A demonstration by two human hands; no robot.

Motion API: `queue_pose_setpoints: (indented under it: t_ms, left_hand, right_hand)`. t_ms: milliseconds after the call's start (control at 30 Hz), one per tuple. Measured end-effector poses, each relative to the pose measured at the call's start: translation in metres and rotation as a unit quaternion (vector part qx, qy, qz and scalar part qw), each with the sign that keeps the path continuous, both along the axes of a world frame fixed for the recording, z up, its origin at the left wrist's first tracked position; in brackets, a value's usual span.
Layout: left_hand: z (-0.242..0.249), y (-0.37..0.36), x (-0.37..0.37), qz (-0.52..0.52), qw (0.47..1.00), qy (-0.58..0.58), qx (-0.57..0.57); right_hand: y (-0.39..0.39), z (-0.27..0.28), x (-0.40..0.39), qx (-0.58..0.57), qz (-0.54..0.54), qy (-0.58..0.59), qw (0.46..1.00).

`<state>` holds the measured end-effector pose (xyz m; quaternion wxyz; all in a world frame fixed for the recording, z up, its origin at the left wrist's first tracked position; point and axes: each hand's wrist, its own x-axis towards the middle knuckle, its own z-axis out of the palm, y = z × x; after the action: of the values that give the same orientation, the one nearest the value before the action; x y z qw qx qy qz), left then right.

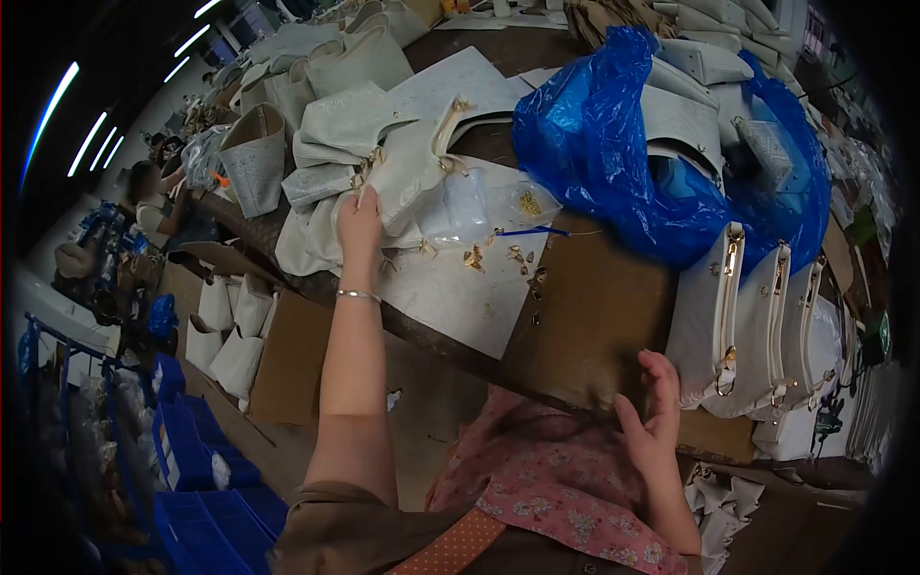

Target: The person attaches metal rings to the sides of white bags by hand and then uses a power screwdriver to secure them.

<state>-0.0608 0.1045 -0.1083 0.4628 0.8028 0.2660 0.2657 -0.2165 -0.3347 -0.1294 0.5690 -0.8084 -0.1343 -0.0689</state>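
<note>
My left hand [360, 228] reaches far over the table, its fingers closed on the edge of a white handbag [407, 182] with gold hardware, at the pile's front. My right hand [654, 417] is held near the table's front edge, thumb and fingers apart, holding nothing. It is nearest to a brown board [594, 311] and a white zippered bag [711, 321] standing to its right. Small gold metal fittings [472, 258] lie on a white sheet [450, 307] between the hands. Beside them are a clear plastic bag [530, 202] with small gold pieces and a thin blue tool [532, 230].
A blue plastic bag [613, 144] wraps several white bags at the back right. White bags [355, 62] are piled at the back left. On the floor are a cardboard box [287, 355] of white pieces and blue bins [196, 441]. Another person [153, 206] is at far left.
</note>
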Motion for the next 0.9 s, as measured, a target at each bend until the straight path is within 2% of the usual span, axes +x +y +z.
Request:
queue_pose_setpoints:
  t_ms: [67,133,167,200,233,267,300,333,367,400,433,467,533,567,600,667,733,800,900]
  left_hand:
    - [-0.02,-0.024,-0.008,-0.066,0.983,-0.04,-0.165]
    - [0.017,-0.118,-0.051,-0.109,0.932,-0.082,-0.336]
    - [-0.002,-0.137,-0.06,-0.175,0.903,-0.081,-0.383]
    - [-0.025,-0.153,-0.068,-0.239,0.868,-0.079,-0.428]
    - [-0.048,-0.172,-0.078,-0.297,0.942,-0.149,-0.054]
    - [-0.066,-0.192,-0.089,-0.31,0.87,-0.198,0.328]
    - [-0.059,-0.218,-0.107,-0.377,0.925,-0.029,0.034]
    - [-0.044,-0.238,-0.122,-0.4,0.866,0.144,-0.264]
    - [-0.04,-0.244,-0.128,-0.405,0.862,0.146,-0.267]
    - [-0.037,-0.248,-0.134,-0.487,0.856,0.143,-0.099]
    - [-0.037,-0.251,-0.137,-0.555,0.818,0.131,0.071]
    - [-0.044,-0.247,-0.136,-0.571,0.811,0.077,0.1]
    - [-0.035,-0.242,-0.132,-0.574,0.816,0.031,0.064]
    - [-0.027,-0.241,-0.13,-0.562,0.826,-0.012,0.037]
    - [-0.015,-0.24,-0.131,-0.573,0.819,-0.007,0.029]
    - [0.016,-0.24,-0.135,-0.528,0.845,-0.045,-0.069]
    - [0.03,-0.238,-0.14,-0.542,0.835,-0.06,-0.078]
    - [0.035,-0.237,-0.141,-0.554,0.825,-0.074,-0.086]
    - [0.037,-0.239,-0.141,-0.596,0.792,-0.115,-0.07]
  right_hand:
    - [0.003,0.001,0.002,0.0,0.001,-0.004,1.0]
    - [0.011,0.01,0.006,0.003,-0.001,-0.042,0.999]
    - [0.015,0.017,0.009,0.001,-0.001,-0.041,0.999]
    - [0.017,0.023,0.013,0.011,0.006,-0.089,0.996]
    - [0.021,0.028,0.017,0.02,0.013,-0.137,0.99]
    - [0.026,0.031,0.02,0.017,0.011,-0.135,0.991]
    - [0.029,0.033,0.022,0.06,0.013,-0.166,0.984]
    - [0.029,0.035,0.024,0.102,0.013,-0.197,0.975]
    - [0.024,0.035,0.025,0.097,0.007,-0.195,0.976]
    - [0.014,0.034,0.025,0.01,0.012,-0.213,0.977]
    - [0.006,0.034,0.024,-0.08,0.016,-0.227,0.97]
    - [0.006,0.033,0.023,-0.065,0.03,-0.209,0.975]
    - [0.006,0.032,0.018,-0.091,0.075,-0.224,0.967]
    - [0.009,0.032,0.014,-0.114,0.078,-0.211,0.968]
    - [0.01,0.031,0.011,-0.12,0.067,-0.201,0.97]
    - [0.01,0.029,0.012,-0.071,0.064,-0.203,0.974]
    - [0.005,0.037,0.012,-0.043,0.065,-0.196,0.977]
    - [0.0,0.04,0.009,0.041,0.125,-0.205,0.97]
    - [-0.006,0.047,0.001,0.062,0.119,-0.151,0.979]
